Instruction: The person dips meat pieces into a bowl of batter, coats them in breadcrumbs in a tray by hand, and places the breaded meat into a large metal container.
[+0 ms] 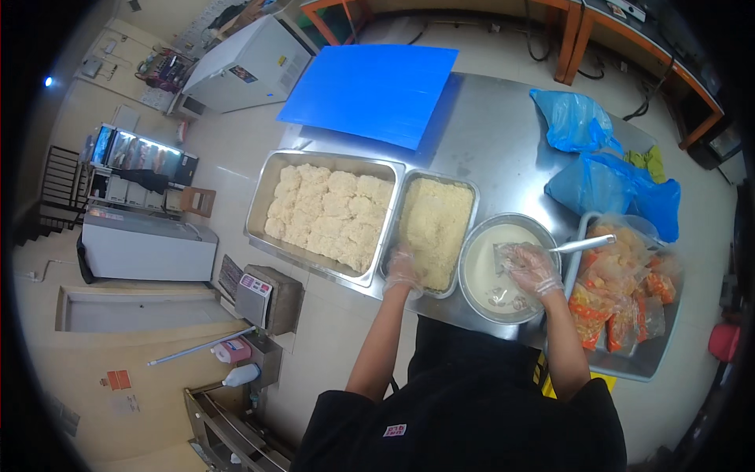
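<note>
My left hand (pixel 405 270), in a clear plastic glove, is at the near left corner of a metal tray (pixel 473 203) of pale breadcrumbs (pixel 437 221); its fingers are blurred. To the right, a round metal bowl (pixel 468 295) contains creamy white batter (pixel 485 259), with a few lumps near its front. Over that bowl is my right hand (pixel 531 268), also gloved, with loose plastic around the fingertips. A metal utensil handle (pixel 587 243) sticks out past the bowl's right rim; its other end is hidden. Breaded pieces (pixel 330 212) fill a deep steel pan (pixel 255 221) on the left.
A grey plastic tub (pixel 640 369) with several bags of orange-coloured food (pixel 613 283) stands at the right. Blue plastic bags (pixel 613 177) lie behind it on the steel table (pixel 483 130). A blue sheet (pixel 371 88) covers the far left. A digital scale (pixel 255 295) stands beyond the table.
</note>
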### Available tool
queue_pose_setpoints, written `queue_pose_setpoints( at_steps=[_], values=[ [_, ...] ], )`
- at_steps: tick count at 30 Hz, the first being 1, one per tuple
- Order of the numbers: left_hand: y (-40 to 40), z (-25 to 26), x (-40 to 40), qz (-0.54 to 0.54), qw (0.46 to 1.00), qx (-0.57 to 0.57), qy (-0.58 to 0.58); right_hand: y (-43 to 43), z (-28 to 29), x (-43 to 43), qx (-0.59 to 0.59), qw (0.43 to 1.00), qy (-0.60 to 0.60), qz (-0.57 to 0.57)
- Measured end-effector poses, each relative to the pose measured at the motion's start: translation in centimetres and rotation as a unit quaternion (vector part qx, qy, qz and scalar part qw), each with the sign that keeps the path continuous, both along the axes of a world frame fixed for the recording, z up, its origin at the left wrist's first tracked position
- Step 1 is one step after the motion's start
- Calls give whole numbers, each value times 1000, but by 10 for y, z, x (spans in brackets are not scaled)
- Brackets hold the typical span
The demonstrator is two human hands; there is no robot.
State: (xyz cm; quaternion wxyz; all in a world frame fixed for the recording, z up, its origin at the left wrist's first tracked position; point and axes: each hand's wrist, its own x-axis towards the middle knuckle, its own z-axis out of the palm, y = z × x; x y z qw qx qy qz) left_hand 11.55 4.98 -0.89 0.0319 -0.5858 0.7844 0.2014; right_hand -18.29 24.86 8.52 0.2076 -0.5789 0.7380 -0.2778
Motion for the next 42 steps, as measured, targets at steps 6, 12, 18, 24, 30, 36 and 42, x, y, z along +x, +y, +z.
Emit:
queue_pose_setpoints(
  at_steps=[6, 12, 18, 24, 30, 36, 42],
  values=[
    [-17, -11, -25, -32, 962, -96, 252, 7, -11, -7, -2, 999, -51, 2],
    [-51, -76, 36, -31, 986, -147, 67, -14, -3, 21, -16, 994, -83, 65],
    [1, 16, -60, -71, 966, -123, 217, 15, -6, -1, 41, 996, -74, 33],
    [-19, 15, -96, -130, 981, -139, 34, 8, -4, 2, 29, 993, -97, 55],
    [-46, 22, -129, -167, 974, -153, -7, 8, -6, 5, 51, 993, -75, 77],
    [-15, 27, -83, -80, 984, -140, 76, 15, -16, 6, 63, 993, -56, 77],
    [28, 54, -63, 17, 998, -30, 58, 17, 1, 4, -1, 989, -136, 63]
  ],
)
